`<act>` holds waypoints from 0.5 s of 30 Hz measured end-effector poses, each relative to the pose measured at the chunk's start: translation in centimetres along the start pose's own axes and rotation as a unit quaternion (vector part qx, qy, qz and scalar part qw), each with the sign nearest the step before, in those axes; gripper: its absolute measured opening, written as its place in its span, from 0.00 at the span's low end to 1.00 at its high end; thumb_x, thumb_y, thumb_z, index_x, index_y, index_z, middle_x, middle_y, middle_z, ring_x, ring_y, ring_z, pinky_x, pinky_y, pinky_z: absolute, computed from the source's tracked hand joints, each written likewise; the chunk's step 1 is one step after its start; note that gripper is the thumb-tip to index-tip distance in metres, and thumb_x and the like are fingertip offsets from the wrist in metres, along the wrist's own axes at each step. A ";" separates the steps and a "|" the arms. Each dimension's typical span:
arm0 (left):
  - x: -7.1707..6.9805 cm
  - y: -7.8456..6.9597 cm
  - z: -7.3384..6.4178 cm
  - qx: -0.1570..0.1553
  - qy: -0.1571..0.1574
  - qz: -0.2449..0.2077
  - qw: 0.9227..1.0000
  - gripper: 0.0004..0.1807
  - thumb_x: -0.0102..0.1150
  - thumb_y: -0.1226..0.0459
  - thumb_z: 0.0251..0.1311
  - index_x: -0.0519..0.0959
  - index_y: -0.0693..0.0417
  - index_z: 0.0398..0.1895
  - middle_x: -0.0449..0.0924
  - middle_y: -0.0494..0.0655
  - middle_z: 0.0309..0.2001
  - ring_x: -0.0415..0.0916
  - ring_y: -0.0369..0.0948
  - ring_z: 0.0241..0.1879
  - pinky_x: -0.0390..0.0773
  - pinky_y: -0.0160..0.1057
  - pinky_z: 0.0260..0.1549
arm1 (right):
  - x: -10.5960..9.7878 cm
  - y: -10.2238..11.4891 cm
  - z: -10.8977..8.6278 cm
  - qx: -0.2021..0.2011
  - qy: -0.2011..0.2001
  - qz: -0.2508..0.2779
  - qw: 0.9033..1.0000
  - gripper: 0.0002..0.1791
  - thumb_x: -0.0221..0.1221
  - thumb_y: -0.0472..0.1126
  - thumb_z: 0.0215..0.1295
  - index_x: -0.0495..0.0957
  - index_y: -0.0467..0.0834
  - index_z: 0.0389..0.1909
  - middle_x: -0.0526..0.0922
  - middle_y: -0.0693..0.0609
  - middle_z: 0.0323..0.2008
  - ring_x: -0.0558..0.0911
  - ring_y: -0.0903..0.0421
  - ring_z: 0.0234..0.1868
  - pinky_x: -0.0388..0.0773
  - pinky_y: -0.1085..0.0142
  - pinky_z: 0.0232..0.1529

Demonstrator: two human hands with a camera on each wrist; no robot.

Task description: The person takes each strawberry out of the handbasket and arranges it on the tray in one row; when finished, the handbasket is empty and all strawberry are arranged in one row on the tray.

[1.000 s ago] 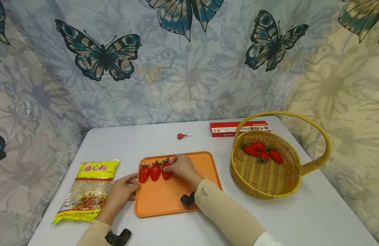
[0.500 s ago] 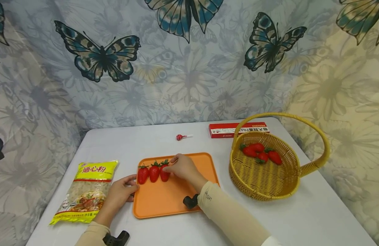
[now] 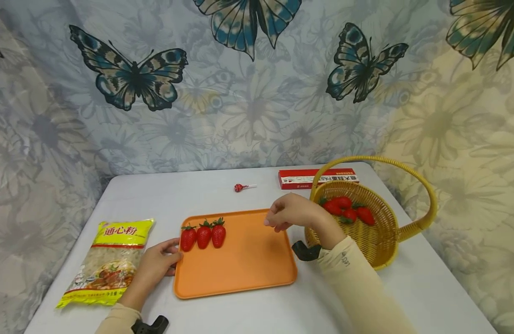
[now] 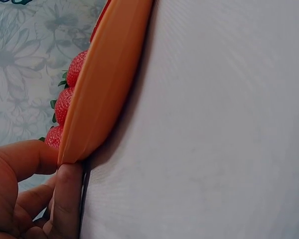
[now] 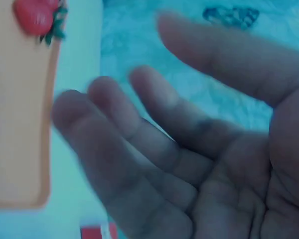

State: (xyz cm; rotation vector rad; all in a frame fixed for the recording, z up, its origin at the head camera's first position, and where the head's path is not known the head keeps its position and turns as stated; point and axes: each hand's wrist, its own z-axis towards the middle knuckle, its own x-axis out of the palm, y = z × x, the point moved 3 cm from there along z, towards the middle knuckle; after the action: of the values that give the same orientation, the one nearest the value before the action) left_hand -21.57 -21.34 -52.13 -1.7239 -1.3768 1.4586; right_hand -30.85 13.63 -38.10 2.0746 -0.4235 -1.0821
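Three red strawberries with green leaves stand in a row at the left end of an orange tray (image 3: pixel 253 264): a left one (image 3: pixel 188 239), a middle one (image 3: pixel 203 235) and a right one (image 3: pixel 218 234). My left hand (image 3: pixel 157 262) pinches the tray's left edge; in the left wrist view, the thumb (image 4: pixel 32 158) lies at the rim and a fingertip is below it. My right hand (image 3: pixel 300 214) is over the tray's right edge, near a yellow wicker basket (image 3: pixel 384 253). In the right wrist view its fingers (image 5: pixel 154 94) are loosely bent, with nothing in them.
Several strawberries (image 3: pixel 365 215) lie in the basket, whose tall handle (image 3: pixel 428 208) arches above it. A yellow bag of pasta (image 3: pixel 111 260) lies left of the tray. Behind the tray are a lollipop (image 3: pixel 239 187) and a red-and-white box (image 3: pixel 296 179).
My right hand has let go of the right strawberry on the tray and moved right toward the basket. The left hand stays at the tray edge. The head view has shifted slightly.
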 end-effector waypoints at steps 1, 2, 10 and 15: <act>0.0 0.0 0.0 0.000 0.001 0.001 1.000 0.28 0.64 0.65 0.58 0.74 0.58 0.64 0.73 0.53 0.43 0.76 0.41 0.25 0.83 0.39 0.23 | -0.4 -0.4 -0.2 0.004 0.014 -0.005 1.000 0.12 0.68 0.47 0.59 0.83 0.42 0.32 0.85 0.49 0.30 0.85 0.52 0.34 0.83 0.59 0.40; -0.1 0.0 0.1 -0.001 0.001 0.001 1.000 0.28 0.64 0.65 0.58 0.74 0.57 0.64 0.74 0.53 0.43 0.76 0.41 0.26 0.83 0.39 0.23 | -0.7 -0.8 -0.4 0.007 0.025 -0.011 1.000 0.11 0.68 0.47 0.59 0.83 0.42 0.32 0.84 0.49 0.31 0.84 0.52 0.34 0.83 0.59 0.41; 0.0 0.0 0.0 -0.002 0.005 0.000 1.000 0.28 0.64 0.64 0.58 0.74 0.58 0.64 0.74 0.53 0.44 0.76 0.41 0.27 0.83 0.39 0.24 | -5.3 -6.3 -2.4 0.025 0.081 0.027 0.996 0.19 0.65 0.49 0.63 0.81 0.34 0.30 0.83 0.43 0.29 0.83 0.48 0.33 0.82 0.58 0.40; 0.0 -0.2 0.1 0.006 0.006 0.003 1.000 0.27 0.63 0.64 0.59 0.73 0.58 0.64 0.73 0.53 0.45 0.76 0.41 0.27 0.83 0.39 0.25 | -8.7 -10.5 -3.0 0.043 0.032 0.093 0.994 0.20 0.61 0.46 0.67 0.80 0.30 0.45 0.83 0.39 0.38 0.83 0.44 0.41 0.80 0.53 0.47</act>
State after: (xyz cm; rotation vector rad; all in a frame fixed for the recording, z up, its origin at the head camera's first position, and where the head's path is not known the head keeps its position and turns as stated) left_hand -21.72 -21.30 -51.93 -1.7282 -1.3553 1.4554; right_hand -34.06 27.12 -39.96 2.0917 -0.6273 -0.8992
